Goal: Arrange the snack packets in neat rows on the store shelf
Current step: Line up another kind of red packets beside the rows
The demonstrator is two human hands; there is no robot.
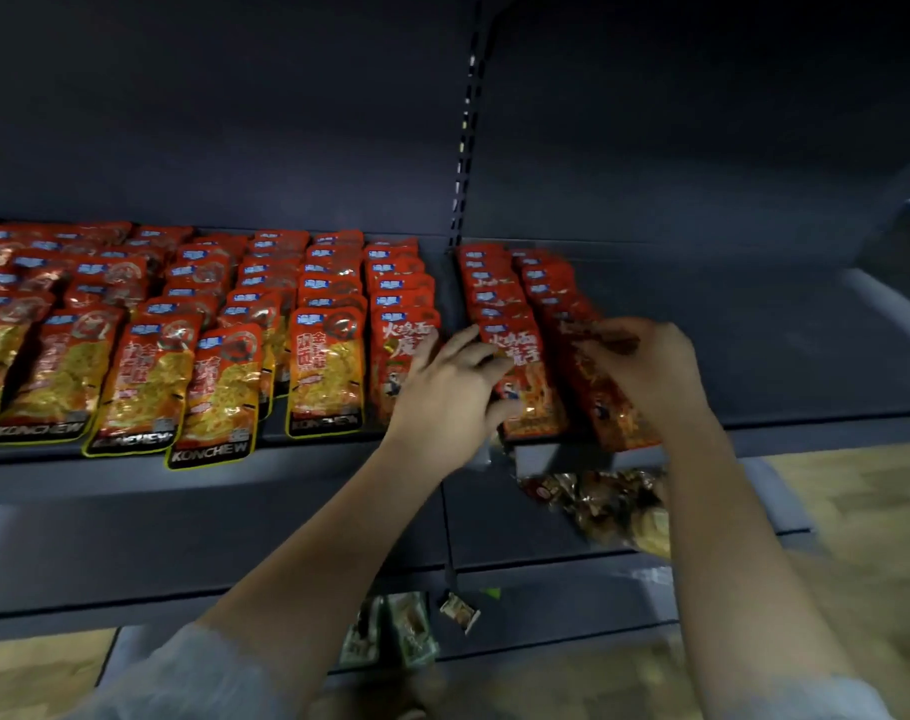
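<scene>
Glossy red foil snack packets (328, 366), flat and rectangular, lie in overlapping rows on the dark metal shelf (754, 330). The left hand (442, 392) rests with loosely spread fingers on the front packet (525, 376) of one row. The right hand (650, 366) pinches a blurred packet (603, 402) at the neighbouring row's front edge.

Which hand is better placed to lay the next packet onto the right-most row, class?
Probably the right hand: it already grips a red packet over that row's front end, while the left hand rests on the neighbouring row.
</scene>
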